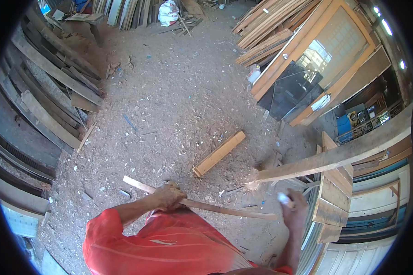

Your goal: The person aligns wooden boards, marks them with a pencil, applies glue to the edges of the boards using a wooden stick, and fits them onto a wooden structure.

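Observation:
My left hand is closed around a long, thin wooden strip, held crosswise in front of my red shirt. One pale end of the strip sticks out to the left of the hand, and the longer part runs right, towards my other hand. My right hand is closed on a small white object, blurred, whose kind I cannot make out. The strip's right end lies just left of that hand; whether they touch is unclear. Beyond the strip, a short wooden block rests on the ground.
A long beam juts in from the right above stacked boards. Curved planks lean along the left side. A wooden door with glass stands at upper right beside piled timber. A white sack sits far back. Wood chips litter the ground.

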A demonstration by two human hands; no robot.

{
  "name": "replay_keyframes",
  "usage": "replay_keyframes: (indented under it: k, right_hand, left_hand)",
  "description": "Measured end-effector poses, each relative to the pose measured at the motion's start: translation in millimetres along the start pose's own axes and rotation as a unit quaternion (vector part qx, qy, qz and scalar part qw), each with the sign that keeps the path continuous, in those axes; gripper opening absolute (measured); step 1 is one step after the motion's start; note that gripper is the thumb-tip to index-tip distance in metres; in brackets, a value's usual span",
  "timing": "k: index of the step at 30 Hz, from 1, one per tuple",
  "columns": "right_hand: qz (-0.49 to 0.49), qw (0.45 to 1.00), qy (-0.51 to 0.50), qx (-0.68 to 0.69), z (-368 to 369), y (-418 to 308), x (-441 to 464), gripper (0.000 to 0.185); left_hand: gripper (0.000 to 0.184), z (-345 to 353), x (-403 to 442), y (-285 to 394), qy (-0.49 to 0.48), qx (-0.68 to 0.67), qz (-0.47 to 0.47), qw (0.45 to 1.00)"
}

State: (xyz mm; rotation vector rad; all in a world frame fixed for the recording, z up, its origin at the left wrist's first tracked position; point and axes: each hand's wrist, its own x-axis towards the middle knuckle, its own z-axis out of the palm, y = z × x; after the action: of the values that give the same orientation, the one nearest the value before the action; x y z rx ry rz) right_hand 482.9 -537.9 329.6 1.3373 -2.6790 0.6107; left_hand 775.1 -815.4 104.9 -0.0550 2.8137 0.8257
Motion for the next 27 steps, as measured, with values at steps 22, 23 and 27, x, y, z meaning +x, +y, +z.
replay_keyframes:
  k: [22,23,27]
  right_hand:
    - [0.495,0.541,0.195,0.651,277,-77,-94,0.058]
    - [0.481,0.516,0.210,0.677,272,-93,-84,0.057]
    - [0.307,0.535,0.235,0.751,240,-125,-74,0.060]
  left_hand:
    - [0.060,-104,-17,-95,0.060,-0.264,0.036,0.962]
    - [0.062,-110,-11,-94,0.067,-0.285,0.050,0.955]
    - [0.066,-142,16,-75,0.007,-0.387,0.099,0.917]
